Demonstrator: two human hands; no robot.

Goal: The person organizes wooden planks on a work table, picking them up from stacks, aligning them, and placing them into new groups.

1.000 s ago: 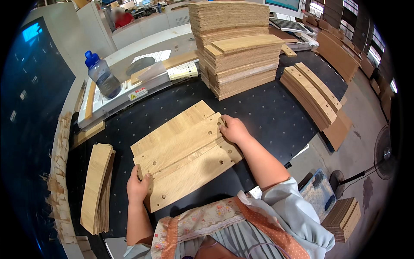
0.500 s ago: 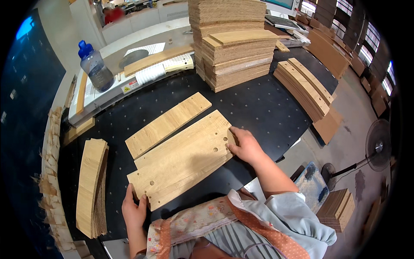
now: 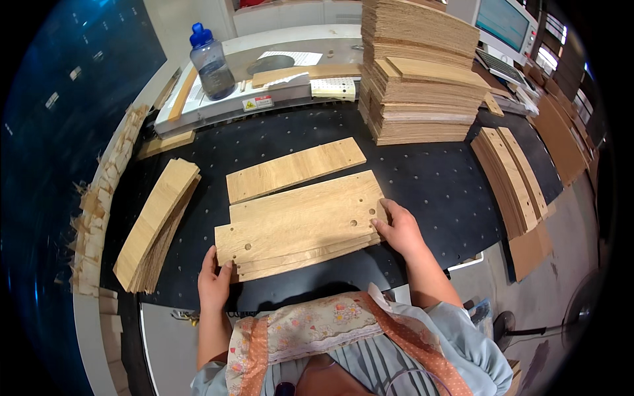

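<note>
Both ends of the drilled boards (image 3: 297,224) held: left hand (image 3: 214,284) half-curled, thumb by near-left corner; right hand (image 3: 399,228) half-curled on right end, thumb on top. Left forearm near upright, right slants inward. Boards over black table (image 3: 429,178), nearer than loose plank (image 3: 297,169).

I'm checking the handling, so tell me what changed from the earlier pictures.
The held boards, spread side by side before, now overlap more, with only narrow strips showing along the near edge. A gap has opened between them and the far plank. The left hand and right hand keep hold. The tall stack and bottle stayed put.
</note>
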